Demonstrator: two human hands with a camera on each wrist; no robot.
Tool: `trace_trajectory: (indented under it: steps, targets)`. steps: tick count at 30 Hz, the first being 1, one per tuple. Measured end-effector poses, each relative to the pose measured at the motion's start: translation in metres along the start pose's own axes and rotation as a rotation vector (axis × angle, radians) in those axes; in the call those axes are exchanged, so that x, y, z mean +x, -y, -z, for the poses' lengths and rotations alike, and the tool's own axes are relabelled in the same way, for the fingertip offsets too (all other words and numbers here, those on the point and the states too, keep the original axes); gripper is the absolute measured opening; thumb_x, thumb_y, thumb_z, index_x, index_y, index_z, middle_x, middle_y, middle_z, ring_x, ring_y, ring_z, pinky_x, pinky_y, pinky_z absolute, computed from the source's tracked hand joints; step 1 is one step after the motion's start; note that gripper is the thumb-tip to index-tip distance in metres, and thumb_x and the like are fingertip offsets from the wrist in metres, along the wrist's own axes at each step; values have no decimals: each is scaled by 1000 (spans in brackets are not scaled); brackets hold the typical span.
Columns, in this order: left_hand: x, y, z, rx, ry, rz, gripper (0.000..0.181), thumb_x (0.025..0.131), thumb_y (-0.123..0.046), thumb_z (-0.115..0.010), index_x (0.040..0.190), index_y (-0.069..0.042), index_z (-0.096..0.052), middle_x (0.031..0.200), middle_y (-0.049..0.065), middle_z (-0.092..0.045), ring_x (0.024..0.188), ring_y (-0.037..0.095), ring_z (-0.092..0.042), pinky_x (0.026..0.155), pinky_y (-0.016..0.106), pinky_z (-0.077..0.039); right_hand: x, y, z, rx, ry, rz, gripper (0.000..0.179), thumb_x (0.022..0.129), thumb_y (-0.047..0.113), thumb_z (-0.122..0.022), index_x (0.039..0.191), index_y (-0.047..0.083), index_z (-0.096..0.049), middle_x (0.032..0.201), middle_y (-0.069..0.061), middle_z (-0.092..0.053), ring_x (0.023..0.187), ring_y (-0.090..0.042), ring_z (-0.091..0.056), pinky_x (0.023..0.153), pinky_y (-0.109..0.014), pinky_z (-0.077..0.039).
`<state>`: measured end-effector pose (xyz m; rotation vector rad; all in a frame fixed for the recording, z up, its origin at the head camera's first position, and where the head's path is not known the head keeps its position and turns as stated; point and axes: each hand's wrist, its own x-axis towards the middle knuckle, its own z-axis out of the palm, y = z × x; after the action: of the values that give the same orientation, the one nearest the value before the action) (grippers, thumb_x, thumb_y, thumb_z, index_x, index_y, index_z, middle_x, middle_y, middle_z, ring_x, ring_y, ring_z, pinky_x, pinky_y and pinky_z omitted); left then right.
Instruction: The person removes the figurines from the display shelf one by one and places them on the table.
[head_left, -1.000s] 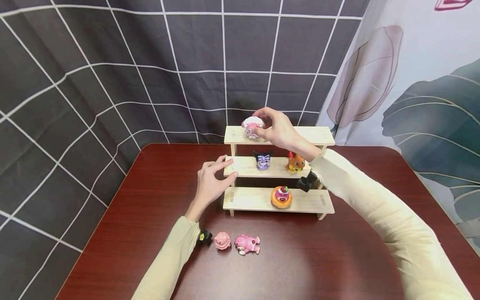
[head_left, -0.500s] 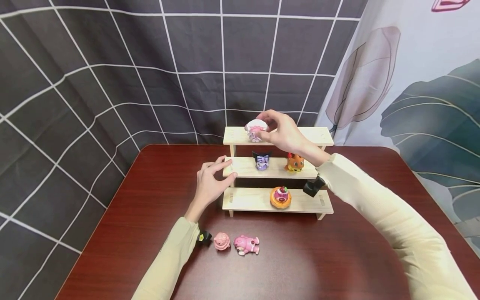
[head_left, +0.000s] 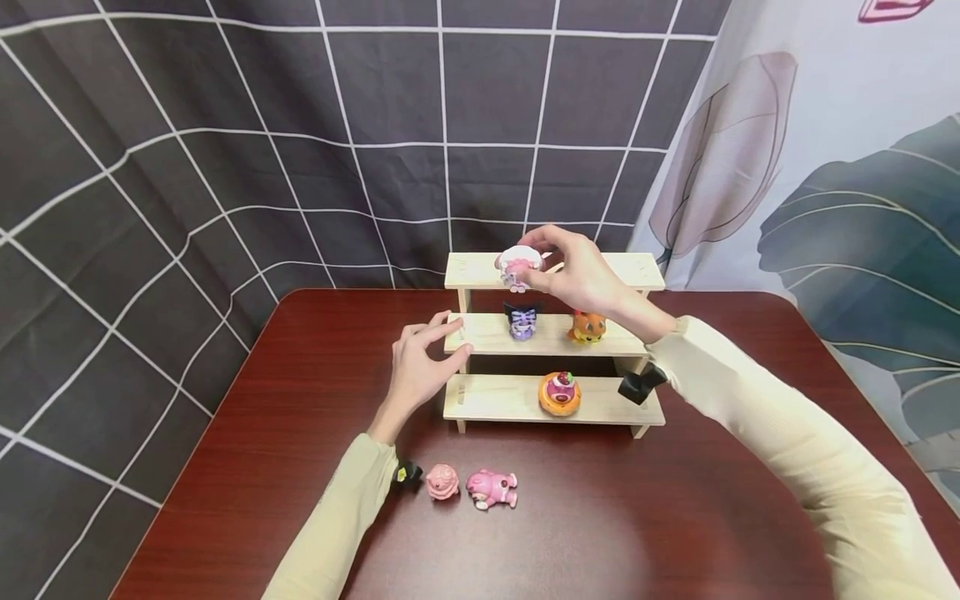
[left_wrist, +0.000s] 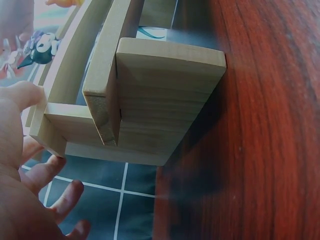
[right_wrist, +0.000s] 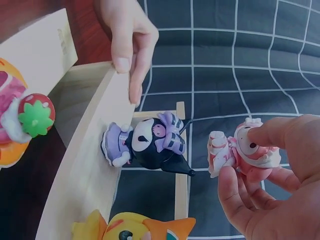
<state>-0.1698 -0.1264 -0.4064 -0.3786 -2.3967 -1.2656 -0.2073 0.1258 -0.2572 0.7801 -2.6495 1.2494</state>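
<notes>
My right hand point(head_left: 581, 268) pinches a small pink-and-white figurine point(head_left: 518, 267) between thumb and fingers, overlapping the front of the top tier in the head view. In the right wrist view the figurine point(right_wrist: 245, 150) is off the shelf, beside a black-and-purple figurine point(right_wrist: 147, 141) standing on the middle tier. My left hand point(head_left: 420, 362) grips the left end of the three-tier wooden shelf point(head_left: 480, 333) at its middle board. The thumb and fingers lie on opposite sides of that board point(left_wrist: 50, 127) in the left wrist view.
An orange figurine point(head_left: 587, 327) stands at the middle tier's right. On the bottom tier is an orange ring-shaped toy point(head_left: 559, 394) with a strawberry on top. A round pink toy point(head_left: 442, 482) and a pink bear figurine point(head_left: 492, 488) lie on the dark red table point(head_left: 585, 533).
My right hand has shifted right and slightly down with the pink-and-white figurine, from over the top tier toward its front edge. My left hand keeps its place on the shelf.
</notes>
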Motion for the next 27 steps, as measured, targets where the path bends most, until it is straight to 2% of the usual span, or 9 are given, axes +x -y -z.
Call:
trace_trajectory:
  steps: [7,19,27]
  targets:
    - [1,-1,0,0,-1,0,41,81,-30,-81,120,-18,-76,133,2,-64,105,27,-53,92,51,-34,-8,2,0,35,-13,38,36,84,-1,-75,118,-4,-63,108,-18,-66,88,-30,-65,81,-39,-50]
    - [1,-2,0,0,-2,-6,41,81,-30,-80,120,-18,-76,133,2,-63,105,28,-53,92,53,-33,-25,4,0,49,5,9,36,85,-2,-74,119,-3,-62,113,-17,-65,90,-31,-65,82,-43,-53]
    - [0,-1,0,-2,1,9,41,82,-31,-80,120,-19,-76,133,2,-63,105,27,-53,93,52,-33,-35,4,-3,56,5,53,34,85,-2,-74,117,-4,-63,108,-17,-66,84,-28,-65,77,-30,-52]
